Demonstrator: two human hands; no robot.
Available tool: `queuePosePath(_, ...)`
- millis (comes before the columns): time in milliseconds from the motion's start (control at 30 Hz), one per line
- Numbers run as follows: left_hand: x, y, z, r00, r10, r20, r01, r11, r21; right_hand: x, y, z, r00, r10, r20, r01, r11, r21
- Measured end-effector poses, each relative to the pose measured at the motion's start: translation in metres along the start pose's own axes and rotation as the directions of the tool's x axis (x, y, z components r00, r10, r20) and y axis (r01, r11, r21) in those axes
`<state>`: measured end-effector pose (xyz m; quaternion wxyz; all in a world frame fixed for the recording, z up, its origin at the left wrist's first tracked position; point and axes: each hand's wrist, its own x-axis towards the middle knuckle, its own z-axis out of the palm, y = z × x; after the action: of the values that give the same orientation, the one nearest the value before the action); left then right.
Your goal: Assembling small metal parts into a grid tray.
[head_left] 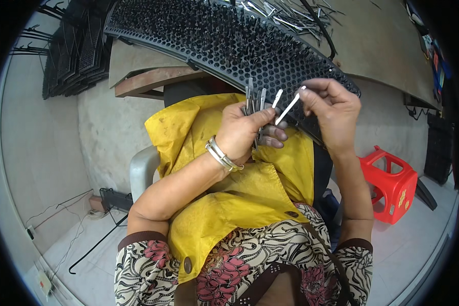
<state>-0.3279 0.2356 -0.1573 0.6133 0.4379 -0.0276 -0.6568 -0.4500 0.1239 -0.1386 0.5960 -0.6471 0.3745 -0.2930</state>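
Observation:
My left hand (238, 130) is closed round a bunch of thin metal strips (248, 104), their ends sticking up past the fingers. Another light strip (277, 98) stands out near the thumb. Between thumb and fingertips, my right hand (336, 112) pinches a slim whitish strip (289, 108). It slants down so that its lower end comes close to my left fingertips; whether they touch I cannot tell. Just beyond both hands lies a long black perforated tray (285, 81). Small dark pieces stand densely in its far and left part, while round holes show along the near side.
Loose metal strips (290, 18) lie heaped on the wooden table (380, 46) behind the tray. A yellow apron (229, 209) covers my lap. To the right stands a red plastic stool (400, 186). Similar black trays (76, 61) are stacked at the far left. A grey chair arm (143, 166) is beside my left elbow.

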Motion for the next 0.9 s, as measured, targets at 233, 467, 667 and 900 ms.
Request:
queuePosePath(233, 0.005, -0.006, -0.003, 0.999, -0.042, -0.022, 0.040, 0.997, -0.063, 0.039, 0.008, -0.005, 0.747, -0.630, -0.211, 0.481, 0.732, -0.483)
queuePosePath(467, 0.006, -0.007, -0.002, 0.999, -0.033, -0.006, 0.033, 0.995, -0.093, 0.066, 0.019, 0.001, 0.515, -0.850, 0.111, 0.703, 0.345, -0.622)
queuePosePath(667, 0.003, -0.007, 0.000, 1.000, -0.021, -0.017, 0.019, 0.995, -0.096, 0.059, 0.024, 0.007, 0.510, -0.807, 0.298, 0.684, 0.170, -0.709)
queuePosePath(900, 0.001, -0.008, 0.003, 1.000, 0.002, -0.004, -0.002, 0.996, -0.091, 0.059, 0.022, 0.005, 0.532, -0.790, 0.305, 0.732, 0.248, -0.635)
